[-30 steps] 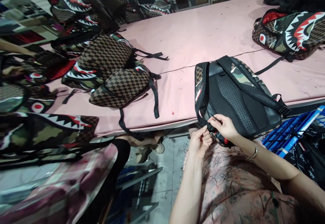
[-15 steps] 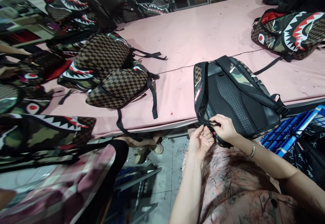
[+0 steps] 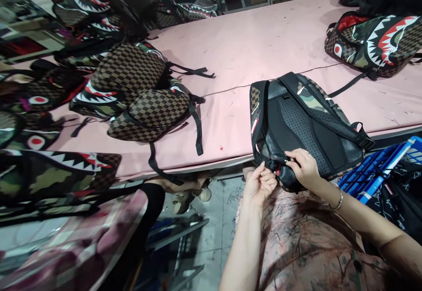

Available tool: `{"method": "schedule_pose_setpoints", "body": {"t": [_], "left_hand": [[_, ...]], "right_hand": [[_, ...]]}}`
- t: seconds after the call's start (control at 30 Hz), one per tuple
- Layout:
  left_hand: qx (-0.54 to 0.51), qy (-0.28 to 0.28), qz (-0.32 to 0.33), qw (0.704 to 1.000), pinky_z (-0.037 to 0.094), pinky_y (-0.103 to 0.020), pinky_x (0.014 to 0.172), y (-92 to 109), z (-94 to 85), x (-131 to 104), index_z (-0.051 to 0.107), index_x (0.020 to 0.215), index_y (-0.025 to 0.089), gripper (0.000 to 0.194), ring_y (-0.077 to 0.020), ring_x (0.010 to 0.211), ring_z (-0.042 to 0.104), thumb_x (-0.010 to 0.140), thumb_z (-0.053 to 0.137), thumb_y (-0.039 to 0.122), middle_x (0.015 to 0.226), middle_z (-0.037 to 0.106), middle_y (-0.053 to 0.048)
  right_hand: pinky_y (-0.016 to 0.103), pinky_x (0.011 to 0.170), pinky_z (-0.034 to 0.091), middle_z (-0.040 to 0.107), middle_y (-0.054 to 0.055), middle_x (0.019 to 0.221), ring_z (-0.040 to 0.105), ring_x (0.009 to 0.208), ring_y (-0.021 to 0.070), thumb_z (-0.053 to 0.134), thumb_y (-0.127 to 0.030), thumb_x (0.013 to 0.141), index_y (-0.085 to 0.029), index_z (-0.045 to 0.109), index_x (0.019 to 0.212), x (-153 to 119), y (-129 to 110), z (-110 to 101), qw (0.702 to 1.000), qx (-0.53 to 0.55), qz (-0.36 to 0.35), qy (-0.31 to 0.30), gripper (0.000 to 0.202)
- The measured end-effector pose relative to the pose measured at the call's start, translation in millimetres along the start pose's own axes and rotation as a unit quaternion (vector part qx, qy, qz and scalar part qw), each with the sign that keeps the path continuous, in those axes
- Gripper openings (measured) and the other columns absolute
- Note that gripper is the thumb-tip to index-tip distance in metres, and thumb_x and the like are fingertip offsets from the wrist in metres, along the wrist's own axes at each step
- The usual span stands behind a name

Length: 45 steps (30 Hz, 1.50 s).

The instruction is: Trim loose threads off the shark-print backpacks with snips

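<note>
A black backpack with a padded mesh back panel lies back side up at the table's near edge, its brown check and camouflage fabric showing along the sides. My left hand is closed in a pinch at the lower left corner of the bag, beside the shoulder strap; whatever its fingertips hold is too small to make out. Just right of it, my right hand pinches a thin black strap end over the bag's lower edge. A little red shows between the hands.
The long pink table carries more shark-mouth backpacks: several piled left around a checked one, another at right. A blue crate stands right, below the edge. A person in a plaid garment is at left.
My right hand has moved to the right, away from my left, drawing the black strap end with it. My left hand stays almost in place, still pinching.
</note>
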State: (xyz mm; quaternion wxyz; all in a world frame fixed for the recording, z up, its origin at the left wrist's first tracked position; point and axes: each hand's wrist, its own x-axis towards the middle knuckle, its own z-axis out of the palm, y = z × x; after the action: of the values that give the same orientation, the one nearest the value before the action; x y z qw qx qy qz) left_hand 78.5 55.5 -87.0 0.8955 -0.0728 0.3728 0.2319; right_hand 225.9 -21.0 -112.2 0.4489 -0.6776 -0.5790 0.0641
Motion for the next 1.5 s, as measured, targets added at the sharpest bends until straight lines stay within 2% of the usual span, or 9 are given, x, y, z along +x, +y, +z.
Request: {"method": "schedule_pose_setpoints", "body": {"t": [0.07,0.13,0.3,0.83,1.07,1.3,1.5], "left_hand": [[-0.009,0.001,-0.005,1.0,0.027,-0.015,0.039,0,1.2,-1,0.037,0.061,0.015,0.025,-0.0021,0.037,0.034,0.084,0.046,0.017,0.049,0.036,0.007],[-0.018,0.002,-0.002,1.0,0.027,-0.015,0.04,0,2.5,-2,0.036,0.06,0.016,0.026,-0.0022,0.037,0.034,0.085,0.045,0.017,0.049,0.035,0.007],[-0.032,0.001,0.007,0.999,0.027,-0.016,0.04,-3,4.9,-5,0.034,0.06,0.016,0.028,-0.0029,0.037,0.033,0.086,0.043,0.017,0.048,0.033,0.007],[-0.032,-0.01,0.011,0.999,0.026,-0.016,0.039,-6,4.9,-3,0.034,0.059,0.017,0.028,-0.0031,0.038,0.032,0.087,0.041,0.018,0.048,0.03,0.008],[-0.021,-0.019,0.037,0.999,0.027,-0.016,0.04,-9,7.7,-6,0.034,0.059,0.016,0.028,-0.0029,0.038,0.033,0.086,0.042,0.017,0.049,0.028,0.008],[-0.012,-0.028,0.038,0.999,0.028,-0.015,0.042,-9,8.6,-8,0.036,0.062,0.016,0.025,-0.0034,0.041,0.034,0.087,0.041,0.017,0.051,0.032,0.006],[-0.027,-0.042,0.028,0.998,0.03,-0.016,0.043,-8,7.8,-7,0.035,0.062,0.016,0.024,-0.0039,0.042,0.036,0.085,0.041,0.018,0.052,0.033,0.006]], "right_hand": [[0.031,0.071,0.039,0.064,0.006,0.079,0.054,0.073,0.0177,0.044,-0.026,0.088,-0.017,0.063,0.091,-4,1,-1,0.995,-0.075,-0.069,-0.005,0.022],[0.03,0.069,0.037,0.065,0.006,0.08,0.053,0.071,0.0171,0.046,-0.027,0.087,-0.018,0.065,0.091,-7,1,-1,0.986,-0.125,-0.106,0.001,0.021],[0.03,0.067,0.035,0.066,0.004,0.081,0.051,0.069,0.016,0.049,-0.029,0.087,-0.019,0.065,0.094,-7,2,2,0.977,-0.16,-0.14,0.019,0.021],[0.029,0.067,0.035,0.065,0.005,0.081,0.051,0.071,0.0163,0.047,-0.03,0.087,-0.018,0.064,0.095,-5,1,5,0.979,-0.15,-0.136,0.012,0.023],[0.03,0.065,0.036,0.066,0.004,0.079,0.05,0.067,0.016,0.048,-0.028,0.087,-0.018,0.065,0.092,-4,0,3,0.977,-0.156,-0.141,0.022,0.02],[0.029,0.066,0.04,0.065,0.005,0.076,0.053,0.07,0.0156,0.045,-0.023,0.088,-0.016,0.064,0.085,-4,-2,2,0.988,-0.098,-0.117,0.028,0.021],[0.029,0.069,0.042,0.065,0.006,0.078,0.055,0.073,0.0161,0.045,-0.024,0.088,-0.014,0.063,0.089,-3,3,-2,0.988,-0.086,-0.124,0.02,0.02]]}}
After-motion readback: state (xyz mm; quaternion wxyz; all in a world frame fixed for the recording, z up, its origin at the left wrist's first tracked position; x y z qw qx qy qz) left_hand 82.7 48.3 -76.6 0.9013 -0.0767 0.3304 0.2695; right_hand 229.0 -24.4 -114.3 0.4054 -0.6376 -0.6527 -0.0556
